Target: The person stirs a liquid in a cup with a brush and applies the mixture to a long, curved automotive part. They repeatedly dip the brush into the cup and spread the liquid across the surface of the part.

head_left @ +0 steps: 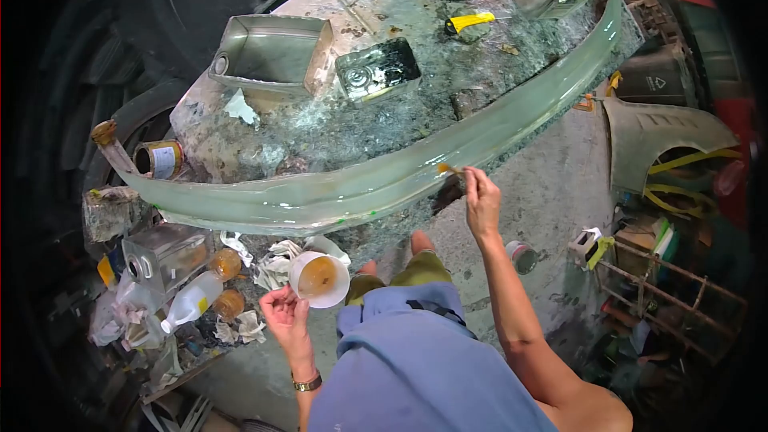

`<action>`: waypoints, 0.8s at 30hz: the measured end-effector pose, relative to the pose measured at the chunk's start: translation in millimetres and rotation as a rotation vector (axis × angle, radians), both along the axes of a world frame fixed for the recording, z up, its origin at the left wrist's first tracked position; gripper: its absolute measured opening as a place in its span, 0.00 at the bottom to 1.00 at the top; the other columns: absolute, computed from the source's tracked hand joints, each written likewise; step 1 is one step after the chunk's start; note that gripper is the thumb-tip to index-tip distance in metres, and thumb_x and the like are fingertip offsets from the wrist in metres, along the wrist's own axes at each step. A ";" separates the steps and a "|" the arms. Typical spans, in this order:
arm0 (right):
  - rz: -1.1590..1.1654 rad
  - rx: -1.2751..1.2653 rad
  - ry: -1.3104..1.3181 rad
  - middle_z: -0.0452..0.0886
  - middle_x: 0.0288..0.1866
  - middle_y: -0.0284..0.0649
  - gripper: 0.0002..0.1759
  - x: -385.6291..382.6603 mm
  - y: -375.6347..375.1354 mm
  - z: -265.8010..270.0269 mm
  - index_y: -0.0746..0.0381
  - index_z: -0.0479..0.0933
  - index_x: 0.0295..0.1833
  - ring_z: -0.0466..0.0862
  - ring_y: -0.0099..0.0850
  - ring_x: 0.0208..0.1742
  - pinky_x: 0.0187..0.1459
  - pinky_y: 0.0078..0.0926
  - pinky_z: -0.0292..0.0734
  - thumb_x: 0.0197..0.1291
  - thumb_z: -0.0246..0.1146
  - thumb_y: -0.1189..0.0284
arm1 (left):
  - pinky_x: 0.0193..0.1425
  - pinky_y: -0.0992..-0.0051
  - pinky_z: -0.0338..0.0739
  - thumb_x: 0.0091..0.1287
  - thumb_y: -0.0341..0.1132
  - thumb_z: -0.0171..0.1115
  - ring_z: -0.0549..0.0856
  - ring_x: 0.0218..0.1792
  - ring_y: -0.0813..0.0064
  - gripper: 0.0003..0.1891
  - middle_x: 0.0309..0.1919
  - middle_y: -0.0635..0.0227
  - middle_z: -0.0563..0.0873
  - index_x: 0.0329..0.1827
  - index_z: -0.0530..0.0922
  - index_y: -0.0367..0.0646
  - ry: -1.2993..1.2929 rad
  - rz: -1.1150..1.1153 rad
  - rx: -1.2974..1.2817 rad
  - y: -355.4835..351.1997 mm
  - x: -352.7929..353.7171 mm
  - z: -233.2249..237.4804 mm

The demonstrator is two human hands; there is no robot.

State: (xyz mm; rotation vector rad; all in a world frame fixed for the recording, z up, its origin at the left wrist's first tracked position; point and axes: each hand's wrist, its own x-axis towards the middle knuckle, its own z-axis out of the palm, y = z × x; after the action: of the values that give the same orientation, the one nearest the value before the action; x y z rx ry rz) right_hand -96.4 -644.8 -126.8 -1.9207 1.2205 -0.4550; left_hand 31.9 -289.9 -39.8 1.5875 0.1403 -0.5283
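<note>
My right hand (482, 202) pinches a small brush (446, 169) with amber bristles. Its tip is right at the lower edge of a long, curved, glossy pale-green panel (320, 198), which looks wet and spans the front of the worktable. My left hand (288, 324) grips a white plastic tub (341, 294) by its side, fingers mostly behind it. Amber liquid lies in the bottom of the tub, with a darker patch in the middle. White crumpled rags (277, 266) lie just beyond that hand.
On the messy worktable (392, 132) are an open metal tin (272, 52), a dark rectangular lid (378, 70) and a yellow-handled tool (470, 22). Bottles (192, 302) and jars crowd the left. A can (522, 258) stands on the floor; a rusty metal frame (672, 284) is at right.
</note>
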 end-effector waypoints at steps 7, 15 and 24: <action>0.370 -0.222 0.025 0.78 0.36 0.47 0.06 45.1 86.2 10.0 0.64 0.74 0.47 0.82 0.48 0.35 0.35 0.42 0.80 0.69 0.56 0.73 | 0.60 0.75 0.73 0.62 0.25 0.71 0.77 0.52 0.77 0.24 0.52 0.63 0.78 0.56 0.66 0.43 0.022 0.014 -0.007 10.6 3.3 1.3; 0.271 0.335 -0.229 0.82 0.31 0.44 0.13 99.7 122.5 7.2 0.66 0.80 0.48 0.81 0.34 0.31 0.34 0.32 0.75 0.72 0.54 0.69 | 0.59 0.75 0.73 0.62 0.25 0.70 0.77 0.51 0.77 0.24 0.53 0.62 0.77 0.57 0.66 0.43 -0.006 0.062 0.021 20.1 6.4 5.6; 0.002 0.148 -0.045 0.80 0.28 0.33 0.14 11.9 23.2 29.4 0.68 0.81 0.46 0.73 0.21 0.28 0.31 0.23 0.71 0.73 0.55 0.69 | 0.55 0.77 0.74 0.60 0.23 0.71 0.77 0.47 0.79 0.24 0.46 0.66 0.77 0.55 0.67 0.43 0.010 -0.005 -0.058 -8.7 14.1 -10.9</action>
State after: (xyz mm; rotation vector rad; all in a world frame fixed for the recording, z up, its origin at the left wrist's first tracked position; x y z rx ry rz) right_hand -84.6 -621.6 -97.4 -1.7769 1.1897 -0.3940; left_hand 46.0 -298.6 -50.7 1.5289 0.1277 -0.5400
